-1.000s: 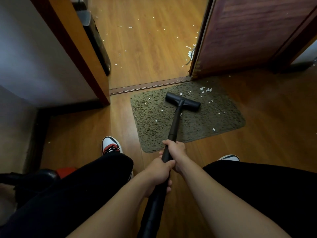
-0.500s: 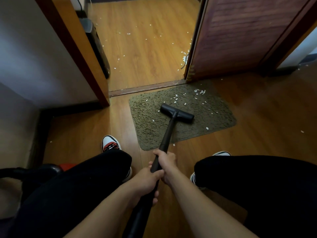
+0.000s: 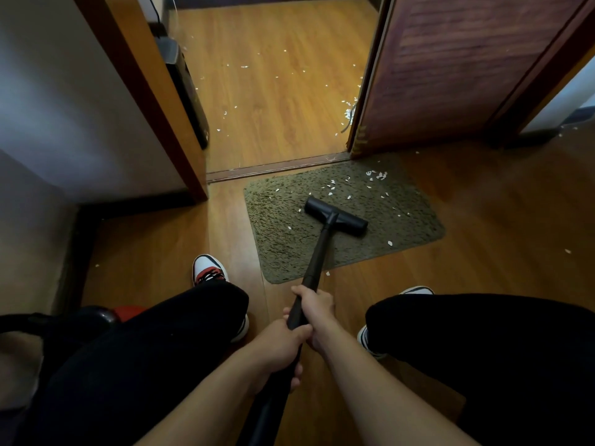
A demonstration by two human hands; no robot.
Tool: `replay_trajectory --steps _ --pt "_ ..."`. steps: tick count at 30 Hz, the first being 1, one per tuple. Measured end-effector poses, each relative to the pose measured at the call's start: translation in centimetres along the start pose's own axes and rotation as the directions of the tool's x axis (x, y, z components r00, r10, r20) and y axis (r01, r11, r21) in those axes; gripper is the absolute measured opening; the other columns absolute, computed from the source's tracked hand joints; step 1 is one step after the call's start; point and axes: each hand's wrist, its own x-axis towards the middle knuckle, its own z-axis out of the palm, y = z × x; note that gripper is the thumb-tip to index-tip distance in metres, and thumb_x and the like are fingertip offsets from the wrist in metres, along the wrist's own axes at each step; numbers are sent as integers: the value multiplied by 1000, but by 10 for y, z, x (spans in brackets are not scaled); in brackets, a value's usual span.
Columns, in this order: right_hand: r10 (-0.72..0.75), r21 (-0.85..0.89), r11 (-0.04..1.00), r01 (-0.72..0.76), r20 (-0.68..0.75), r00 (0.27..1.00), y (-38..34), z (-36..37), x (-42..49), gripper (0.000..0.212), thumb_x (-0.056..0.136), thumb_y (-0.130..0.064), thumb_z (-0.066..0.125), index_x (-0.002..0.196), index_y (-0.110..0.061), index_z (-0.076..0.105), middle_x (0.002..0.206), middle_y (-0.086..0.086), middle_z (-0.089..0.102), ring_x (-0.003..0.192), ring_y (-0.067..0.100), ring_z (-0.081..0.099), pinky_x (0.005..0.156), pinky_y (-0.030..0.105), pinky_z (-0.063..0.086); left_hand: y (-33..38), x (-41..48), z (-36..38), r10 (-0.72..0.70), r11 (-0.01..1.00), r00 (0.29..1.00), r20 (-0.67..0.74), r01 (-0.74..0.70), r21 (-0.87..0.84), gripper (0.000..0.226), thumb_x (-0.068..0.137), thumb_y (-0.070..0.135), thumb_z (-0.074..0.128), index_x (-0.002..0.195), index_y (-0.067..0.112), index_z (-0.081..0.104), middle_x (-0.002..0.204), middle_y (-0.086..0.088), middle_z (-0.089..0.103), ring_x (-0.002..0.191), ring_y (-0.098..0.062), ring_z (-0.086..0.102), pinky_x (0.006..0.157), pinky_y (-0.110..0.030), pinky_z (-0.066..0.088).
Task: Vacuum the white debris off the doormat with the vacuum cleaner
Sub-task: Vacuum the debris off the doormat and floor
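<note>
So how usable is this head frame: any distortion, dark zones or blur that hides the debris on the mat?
Head view: wide-angle bending bows the door frame and door; the lower half is dim, the trousers nearly featureless; the far floor is brighter, no harsh glare; the white debris on the doormat and the nozzle read sharply; both hands, left hand and right hand, are slightly soft.

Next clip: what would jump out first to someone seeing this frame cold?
The black vacuum head sits mid-doormat, its wand gripped by the left hand below the right hand. White debris clusters at the mat's far right corner, and more flecks dot the wooden floor beyond the doorway.
</note>
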Motion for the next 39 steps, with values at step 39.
replay_trajectory --steps 39 --pt "51 -18 999 -48 201 978 60 51 -36 25 96 -17 66 119 -9 57 89 18 69 53 20 69 49 30 56 -59 -36 -41 -94 995 985 -144 87 -56 20 101 35 49 114 21 46 75 -9 57 46 -15 54 44 -28 48"
